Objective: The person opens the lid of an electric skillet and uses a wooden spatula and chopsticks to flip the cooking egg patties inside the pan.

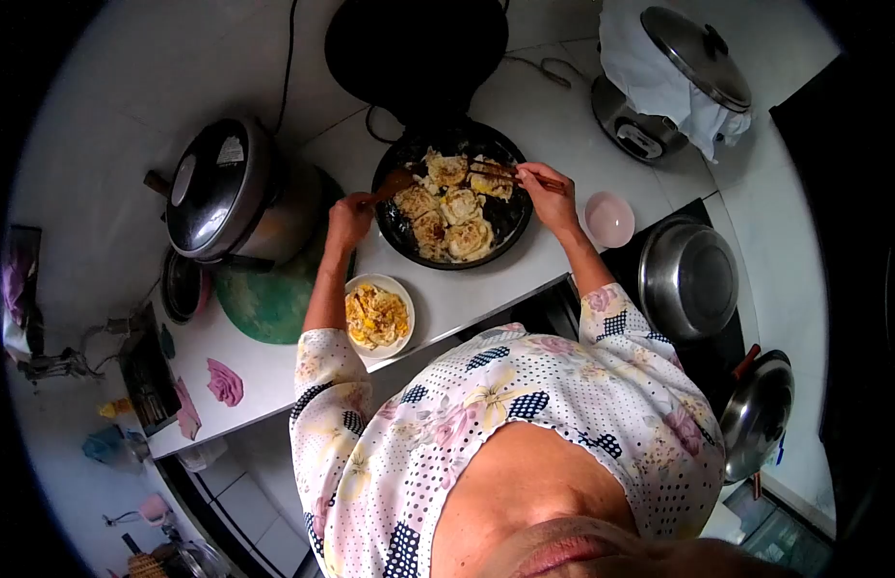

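Several browned, egg-coated pieces (460, 206) lie in a round black electric pan (390, 217), its lid (416, 48) raised behind. At the pan's left rim my left hand (350, 223) is closed round a wooden spatula (394, 183), whose blade reaches the pieces on that side. My right hand (552, 197) grips wooden chopsticks (496, 170) from the right; their tips rest on or just over a piece at the upper right. A white bowl of yellow cooked egg (377, 314) sits in front of the pan, below my left forearm.
A large pressure cooker (226, 193) and green round board (264, 303) stand left. A pink bowl (609, 220), metal basin (688, 276) and wok (758, 414) are on the right. Behind is a rice cooker (640, 125). Pink cloths (225, 382) lie near the counter's left end.
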Demonstrator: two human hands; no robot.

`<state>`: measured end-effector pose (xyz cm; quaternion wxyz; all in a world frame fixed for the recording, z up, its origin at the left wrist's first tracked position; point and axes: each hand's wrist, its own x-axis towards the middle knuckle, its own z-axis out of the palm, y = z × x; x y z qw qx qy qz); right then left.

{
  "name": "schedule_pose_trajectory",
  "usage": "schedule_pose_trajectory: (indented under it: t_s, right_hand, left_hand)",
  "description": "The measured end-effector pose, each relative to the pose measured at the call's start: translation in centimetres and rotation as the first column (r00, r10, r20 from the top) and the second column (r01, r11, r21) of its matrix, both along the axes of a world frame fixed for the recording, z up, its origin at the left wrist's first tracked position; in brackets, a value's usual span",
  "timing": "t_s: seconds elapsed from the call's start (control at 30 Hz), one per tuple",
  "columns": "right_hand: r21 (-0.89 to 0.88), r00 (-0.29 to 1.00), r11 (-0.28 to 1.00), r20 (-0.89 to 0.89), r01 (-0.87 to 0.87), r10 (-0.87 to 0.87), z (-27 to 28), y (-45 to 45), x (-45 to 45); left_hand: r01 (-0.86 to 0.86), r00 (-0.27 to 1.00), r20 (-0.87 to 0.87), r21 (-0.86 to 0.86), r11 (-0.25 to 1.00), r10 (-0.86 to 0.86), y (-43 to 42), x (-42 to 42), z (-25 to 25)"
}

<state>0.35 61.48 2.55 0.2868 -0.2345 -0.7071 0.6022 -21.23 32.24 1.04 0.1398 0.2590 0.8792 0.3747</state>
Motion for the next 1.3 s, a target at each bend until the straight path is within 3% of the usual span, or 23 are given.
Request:
schedule_pose_trajectory:
  t_s: [0.1,0.13,0.23,0.33,0.47,0.57,0.67,0.8,0.87,1.0,1.07,1.13,1.3]
  right_hand:
    - [0.021,1.0,1.0,-0.008,-0.012,0.012,-0.1,0.2,-0.1]
    - [0.025,1.0,1.0,-0.008,-0.015,0.016,-0.5,0.3,-0.2]
    - [0.001,0.998,0.999,-0.049,-0.033,0.033,-0.4,0.0,-0.6]
    - [-0.002,0.997,0.999,-0.064,-0.037,0.037,-0.1,-0.3,-0.7]
    - [-0.001,0.999,1.0,-0.034,-0.019,0.019,0.5,-0.2,-0.4]
    - [0.046,1.0,0.999,0.009,-0.026,0.025,1.4,-0.6,0.9]
    - [0.035,0.995,0.995,-0.013,-0.097,0.097,1.4,-1.4,1.2]
    - [0.123,0.991,0.984,0.008,-0.132,0.132,0.5,-2.5,-0.3]
    - [0.092,0.99,0.987,0.066,-0.13,0.125,0.6,-3.3,-0.9]
    - [-0.032,0.979,0.991,0.155,-0.127,0.13,0.3,-4.2,-2.5]
    - [-0.161,0.991,0.98,0.051,-0.113,0.123,-3.2,-3.9,-3.9]
    - [-0.326,0.992,0.938,-0.07,-0.118,0.101,-2.8,-4.4,-4.3]
    - [-0.279,0.982,0.946,-0.128,-0.167,0.136,-2.9,-4.7,-4.6]
  left_hand:
    - [0.068,0.996,0.066,-0.234,0.97,-0.054,0.3,-0.7,3.5]
    - [0.124,0.992,-0.008,-0.157,0.98,-0.127,-0.1,-1.9,1.5]
    - [0.174,0.964,0.24,-0.248,0.953,-0.113,1.6,-2.5,4.1]
    - [0.199,0.938,0.312,-0.125,0.972,-0.152,3.2,-1.9,4.4]
    - [0.092,0.97,0.222,0.055,0.994,-0.102,4.5,-1.5,0.3]
    - [0.025,0.999,0.048,-0.063,0.998,-0.022,3.6,0.3,2.4]
    - [0.044,0.999,0.009,-0.173,0.984,-0.043,2.3,0.9,3.8]
    - [0.02,0.996,-0.083,-0.158,0.987,-0.033,0.5,1.5,3.4]
    - [0.002,0.995,-0.101,-0.135,0.991,-0.015,-0.3,2.5,3.8]
    - [-0.122,0.991,0.041,-0.062,0.991,0.125,-2.2,4.6,4.2]
    - [-0.132,0.991,0.023,-0.017,0.991,0.133,-3.4,5.7,3.6]
    - [-0.186,0.981,0.072,0.06,0.981,0.181,-4.6,6.0,1.5]
    - [-0.277,0.942,0.213,0.05,0.96,0.261,-5.5,8.2,1.7]
